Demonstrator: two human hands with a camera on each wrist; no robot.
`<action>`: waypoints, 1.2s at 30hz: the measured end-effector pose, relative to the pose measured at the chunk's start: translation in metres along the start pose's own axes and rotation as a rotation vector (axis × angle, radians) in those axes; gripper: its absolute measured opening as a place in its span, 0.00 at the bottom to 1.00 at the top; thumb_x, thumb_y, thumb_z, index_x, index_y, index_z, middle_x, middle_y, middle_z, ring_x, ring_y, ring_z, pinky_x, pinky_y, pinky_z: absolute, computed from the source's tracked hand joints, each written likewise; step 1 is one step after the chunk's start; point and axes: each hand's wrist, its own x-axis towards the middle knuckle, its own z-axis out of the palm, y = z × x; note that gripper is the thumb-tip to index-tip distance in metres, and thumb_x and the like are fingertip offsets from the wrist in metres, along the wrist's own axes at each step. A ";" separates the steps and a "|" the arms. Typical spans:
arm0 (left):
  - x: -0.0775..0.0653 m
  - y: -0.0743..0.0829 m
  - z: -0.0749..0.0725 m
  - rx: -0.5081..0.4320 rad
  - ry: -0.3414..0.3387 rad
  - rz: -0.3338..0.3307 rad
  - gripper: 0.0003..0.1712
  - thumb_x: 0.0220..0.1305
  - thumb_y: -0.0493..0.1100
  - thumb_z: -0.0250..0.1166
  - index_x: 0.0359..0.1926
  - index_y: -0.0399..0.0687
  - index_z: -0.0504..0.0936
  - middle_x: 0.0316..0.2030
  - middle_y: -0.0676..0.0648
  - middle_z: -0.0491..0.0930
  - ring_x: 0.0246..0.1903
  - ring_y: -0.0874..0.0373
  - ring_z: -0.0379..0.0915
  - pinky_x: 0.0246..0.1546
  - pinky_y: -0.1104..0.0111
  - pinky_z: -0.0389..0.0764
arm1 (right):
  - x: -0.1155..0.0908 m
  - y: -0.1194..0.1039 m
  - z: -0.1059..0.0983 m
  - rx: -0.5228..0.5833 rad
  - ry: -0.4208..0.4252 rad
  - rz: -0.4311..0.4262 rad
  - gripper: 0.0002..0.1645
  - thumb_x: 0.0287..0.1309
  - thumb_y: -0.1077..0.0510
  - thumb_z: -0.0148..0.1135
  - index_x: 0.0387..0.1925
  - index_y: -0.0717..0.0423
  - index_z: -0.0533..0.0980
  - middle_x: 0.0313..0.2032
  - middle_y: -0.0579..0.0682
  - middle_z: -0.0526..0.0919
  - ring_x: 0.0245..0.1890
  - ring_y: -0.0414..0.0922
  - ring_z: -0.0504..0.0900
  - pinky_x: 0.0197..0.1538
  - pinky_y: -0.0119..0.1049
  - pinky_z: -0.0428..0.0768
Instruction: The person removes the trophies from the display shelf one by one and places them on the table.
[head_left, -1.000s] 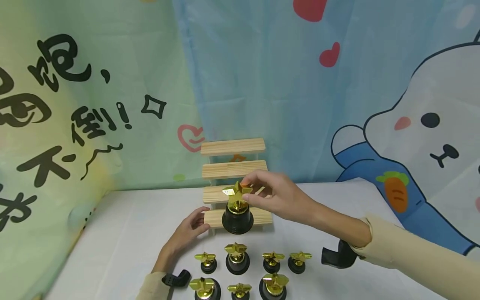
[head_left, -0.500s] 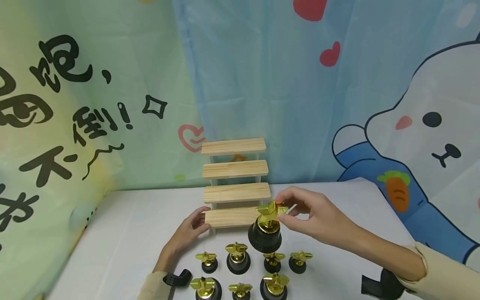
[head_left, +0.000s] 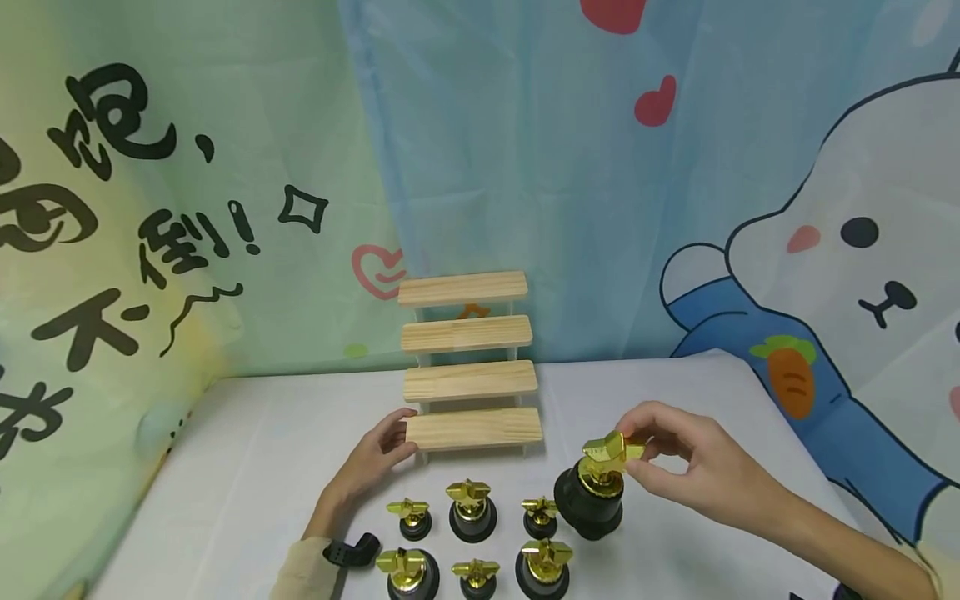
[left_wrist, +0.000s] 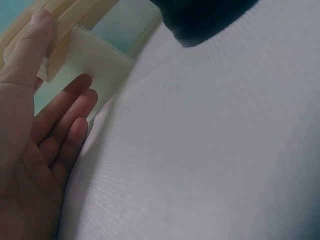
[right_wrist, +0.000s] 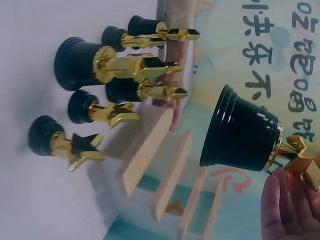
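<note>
In the head view my right hand point(head_left: 693, 458) pinches a gold star trophy point(head_left: 588, 500) by its star, over the table right of the stand. Its black base tilts down to the left. The right wrist view shows this trophy point(right_wrist: 245, 132) large, with fingers point(right_wrist: 280, 202) at the star. My left hand point(head_left: 375, 454) holds the left end of the lowest board of a four-tier wooden display stand point(head_left: 472, 429). In the left wrist view the thumb point(left_wrist: 32, 42) lies on the board, the index finger is mostly hidden behind it, and the other fingers reach beside the pale side support point(left_wrist: 95, 57).
Several more star trophies of different sizes stand in two rows before the stand, among them a large one point(head_left: 472, 510) and a small one point(head_left: 412, 521). A white cloth point(head_left: 247, 483) covers the table. A printed curtain point(head_left: 480, 167) hangs behind.
My right hand has carried the trophy from in front of the stand's lower boards rightward and down, past the back row of trophies. The left hand has stayed on the stand.
</note>
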 end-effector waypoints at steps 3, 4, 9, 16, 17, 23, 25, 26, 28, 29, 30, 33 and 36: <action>0.000 0.001 0.000 -0.005 0.000 -0.004 0.32 0.64 0.45 0.65 0.67 0.51 0.66 0.55 0.37 0.79 0.54 0.46 0.77 0.53 0.74 0.76 | -0.005 0.007 0.000 0.020 -0.004 -0.012 0.17 0.54 0.66 0.68 0.43 0.47 0.75 0.39 0.39 0.80 0.37 0.35 0.77 0.39 0.26 0.80; 0.000 0.002 0.000 -0.005 -0.002 -0.004 0.32 0.64 0.45 0.65 0.67 0.51 0.66 0.55 0.37 0.79 0.54 0.46 0.77 0.53 0.74 0.76 | -0.007 0.009 0.000 0.024 -0.007 -0.013 0.17 0.54 0.67 0.67 0.43 0.47 0.75 0.39 0.39 0.80 0.37 0.34 0.77 0.39 0.26 0.80; -0.001 0.001 0.000 0.002 -0.004 -0.016 0.32 0.65 0.46 0.65 0.67 0.53 0.66 0.56 0.38 0.78 0.55 0.48 0.77 0.53 0.73 0.76 | -0.017 0.021 0.004 0.035 -0.019 -0.019 0.18 0.54 0.68 0.67 0.43 0.48 0.75 0.38 0.38 0.80 0.36 0.34 0.77 0.37 0.26 0.79; 0.001 0.001 0.002 0.018 0.015 -0.044 0.32 0.63 0.50 0.66 0.67 0.57 0.67 0.56 0.41 0.79 0.53 0.52 0.78 0.53 0.71 0.77 | -0.031 0.040 0.013 0.086 -0.099 -0.032 0.17 0.53 0.68 0.67 0.42 0.48 0.74 0.37 0.40 0.80 0.35 0.35 0.76 0.34 0.28 0.78; 0.001 0.000 0.002 0.018 0.015 -0.048 0.32 0.63 0.50 0.66 0.66 0.58 0.67 0.56 0.41 0.79 0.53 0.53 0.78 0.53 0.71 0.77 | -0.033 0.043 0.014 0.096 -0.108 -0.038 0.18 0.53 0.68 0.67 0.42 0.48 0.74 0.37 0.40 0.80 0.35 0.35 0.76 0.34 0.28 0.78; 0.001 -0.001 0.001 0.016 0.011 -0.040 0.32 0.63 0.49 0.66 0.67 0.55 0.67 0.56 0.40 0.79 0.53 0.52 0.78 0.54 0.71 0.77 | -0.041 0.059 0.020 0.136 -0.150 -0.031 0.16 0.54 0.68 0.66 0.42 0.50 0.74 0.38 0.41 0.80 0.34 0.35 0.76 0.33 0.28 0.78; 0.001 -0.001 0.001 0.019 0.012 -0.032 0.32 0.64 0.49 0.66 0.67 0.54 0.67 0.56 0.40 0.79 0.53 0.52 0.78 0.54 0.71 0.77 | -0.043 0.065 0.023 0.145 -0.167 -0.031 0.15 0.55 0.68 0.65 0.42 0.50 0.74 0.38 0.41 0.80 0.34 0.35 0.76 0.33 0.28 0.79; 0.000 -0.001 0.001 0.018 0.015 -0.031 0.32 0.64 0.49 0.66 0.67 0.54 0.67 0.55 0.40 0.79 0.53 0.52 0.78 0.54 0.71 0.77 | -0.044 0.067 0.024 0.149 -0.176 -0.031 0.15 0.55 0.68 0.65 0.42 0.50 0.74 0.38 0.42 0.80 0.34 0.35 0.76 0.33 0.28 0.79; 0.000 -0.002 0.001 0.018 0.022 -0.032 0.32 0.63 0.48 0.66 0.67 0.54 0.67 0.55 0.40 0.79 0.53 0.53 0.78 0.54 0.71 0.77 | -0.046 0.072 0.027 0.163 -0.190 -0.033 0.15 0.56 0.68 0.64 0.42 0.51 0.73 0.38 0.42 0.80 0.33 0.35 0.77 0.32 0.29 0.79; 0.000 -0.002 0.001 0.018 0.026 -0.033 0.32 0.63 0.48 0.66 0.66 0.54 0.67 0.55 0.40 0.79 0.52 0.54 0.78 0.53 0.71 0.77 | -0.046 0.075 0.029 0.173 -0.198 -0.033 0.14 0.56 0.68 0.64 0.42 0.51 0.73 0.38 0.42 0.80 0.34 0.35 0.77 0.32 0.29 0.79; 0.000 -0.002 0.001 0.018 0.028 -0.035 0.32 0.63 0.48 0.66 0.66 0.54 0.67 0.55 0.40 0.79 0.52 0.55 0.79 0.53 0.71 0.77 | -0.047 0.077 0.030 0.184 -0.206 -0.032 0.14 0.56 0.68 0.64 0.42 0.51 0.73 0.38 0.42 0.79 0.34 0.35 0.77 0.32 0.29 0.79; 0.001 -0.002 0.001 0.014 0.023 -0.038 0.32 0.63 0.48 0.66 0.66 0.54 0.67 0.55 0.40 0.79 0.52 0.55 0.79 0.53 0.72 0.77 | -0.049 0.083 0.036 0.219 -0.224 -0.041 0.15 0.57 0.69 0.63 0.42 0.51 0.73 0.39 0.44 0.79 0.34 0.35 0.77 0.32 0.29 0.79; 0.001 -0.002 0.001 0.012 0.014 -0.038 0.32 0.63 0.48 0.66 0.67 0.54 0.67 0.55 0.40 0.79 0.53 0.52 0.78 0.53 0.72 0.77 | -0.052 0.088 0.041 0.241 -0.236 -0.057 0.15 0.57 0.70 0.62 0.42 0.52 0.73 0.39 0.46 0.80 0.34 0.35 0.78 0.32 0.30 0.80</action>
